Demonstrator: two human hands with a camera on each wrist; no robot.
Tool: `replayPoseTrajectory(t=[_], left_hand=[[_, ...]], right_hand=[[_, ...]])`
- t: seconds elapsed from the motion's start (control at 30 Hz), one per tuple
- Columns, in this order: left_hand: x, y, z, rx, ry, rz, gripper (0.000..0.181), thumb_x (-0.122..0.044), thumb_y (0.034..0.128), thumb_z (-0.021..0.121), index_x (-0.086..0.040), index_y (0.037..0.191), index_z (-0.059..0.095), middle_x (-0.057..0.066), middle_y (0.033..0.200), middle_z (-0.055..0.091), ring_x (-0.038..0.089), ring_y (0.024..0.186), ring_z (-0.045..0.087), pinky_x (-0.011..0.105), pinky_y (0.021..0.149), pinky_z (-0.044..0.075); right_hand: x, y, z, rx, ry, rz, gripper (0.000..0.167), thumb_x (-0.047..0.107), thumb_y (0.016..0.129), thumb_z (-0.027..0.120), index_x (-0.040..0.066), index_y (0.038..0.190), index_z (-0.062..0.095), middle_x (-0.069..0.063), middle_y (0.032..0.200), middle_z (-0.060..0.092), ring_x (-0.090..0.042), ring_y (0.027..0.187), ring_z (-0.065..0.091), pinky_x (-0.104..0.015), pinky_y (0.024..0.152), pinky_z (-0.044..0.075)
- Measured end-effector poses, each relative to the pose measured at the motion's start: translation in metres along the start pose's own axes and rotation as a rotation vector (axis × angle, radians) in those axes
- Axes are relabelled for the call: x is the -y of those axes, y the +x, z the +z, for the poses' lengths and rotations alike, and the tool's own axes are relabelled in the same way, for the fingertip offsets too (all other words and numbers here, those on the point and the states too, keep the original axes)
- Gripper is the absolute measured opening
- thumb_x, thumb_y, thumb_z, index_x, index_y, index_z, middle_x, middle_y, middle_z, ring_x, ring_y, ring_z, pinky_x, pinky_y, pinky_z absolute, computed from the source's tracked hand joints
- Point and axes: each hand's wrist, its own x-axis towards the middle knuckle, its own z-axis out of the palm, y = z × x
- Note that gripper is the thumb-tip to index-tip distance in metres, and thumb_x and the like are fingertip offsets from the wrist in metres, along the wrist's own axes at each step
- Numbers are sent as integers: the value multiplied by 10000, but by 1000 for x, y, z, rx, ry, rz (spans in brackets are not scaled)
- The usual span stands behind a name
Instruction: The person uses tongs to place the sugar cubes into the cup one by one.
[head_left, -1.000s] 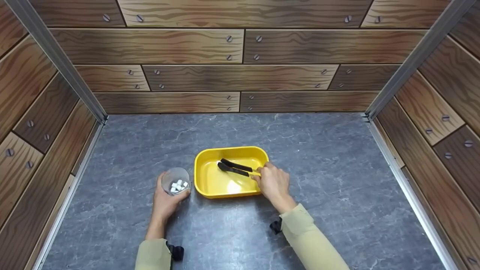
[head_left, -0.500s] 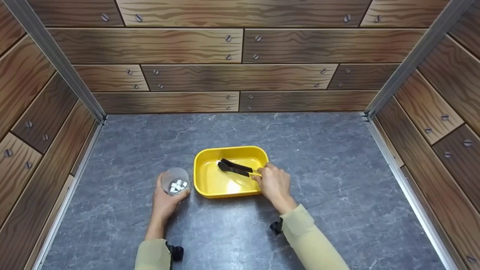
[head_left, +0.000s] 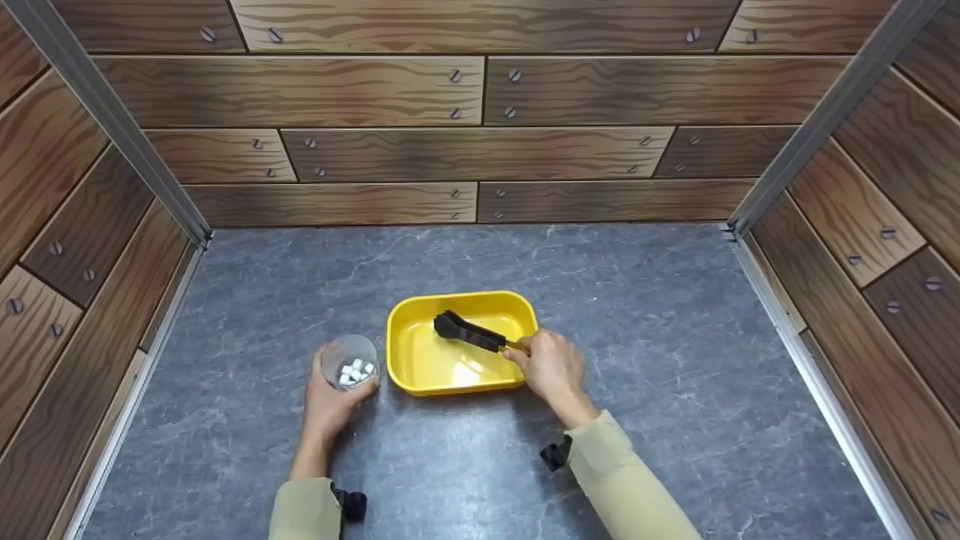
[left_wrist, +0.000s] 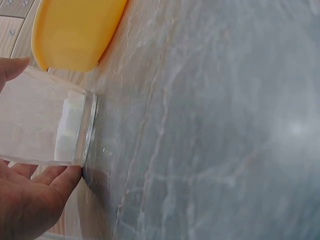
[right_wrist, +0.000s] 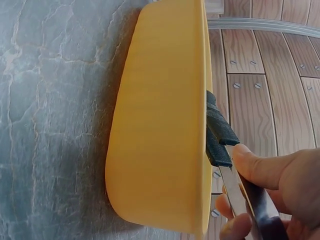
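Observation:
My left hand (head_left: 334,405) holds a clear glass (head_left: 349,349) with several white cubes (head_left: 356,373) at its bottom. In the left wrist view, thumb and fingers lie on opposite sides of the glass (left_wrist: 40,120), whose base is at the table surface. To its right stands a yellow rectangular tub (head_left: 461,388). My right hand (head_left: 553,367) grips a pair of tongs (head_left: 471,334) with black ends, reaching over the tub's right rim. The tongs' black arms lie one over the other, seen from above. Whether anything sits between their tips is hidden.
The grey marbled tabletop (head_left: 637,300) is bounded by wood-patterned panels (head_left: 480,154) at the back and both sides. Metal rails (head_left: 814,420) edge the sides. A black strap device (head_left: 556,454) sits at the right wrist.
The tongs have rolled in my right hand, so their two arms, earlier seen apart side by side, now overlap. My right hand has shifted slightly right; the left hand and glass stay put.

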Motion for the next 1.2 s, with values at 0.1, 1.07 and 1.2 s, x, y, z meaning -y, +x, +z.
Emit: replayPoseTrajectory(t=[0.1, 1.07, 1.2], left_hand=[[1, 1, 0, 1, -7, 3, 1039, -163, 679, 876, -107, 1519, 266, 234, 1455, 387, 363, 1288, 411, 501, 1052, 357], [1, 0, 0, -5, -6, 22, 1033, -160, 680, 878, -72, 1513, 273, 244, 1465, 381, 376, 1302, 405, 510, 1063, 349], [1, 1, 0, -12, -1, 26, 1030, -158, 677, 877, -62, 1510, 279, 243, 1462, 390, 373, 1296, 413, 499, 1064, 348]], right_hand=[[0, 0, -2, 26, 19, 30, 216, 421, 840, 760, 217, 899, 801, 29, 682, 624, -155, 511, 472, -316, 454, 356], [17, -12, -29, -30, 201, 3, 256, 386, 835, 778, 195, 1003, 800, 13, 897, 715, -119, 633, 555, -305, 524, 445], [26, -14, -30, -37, 243, -35, 268, 373, 833, 782, 166, 1003, 799, 14, 864, 699, -115, 619, 537, -290, 508, 434]])
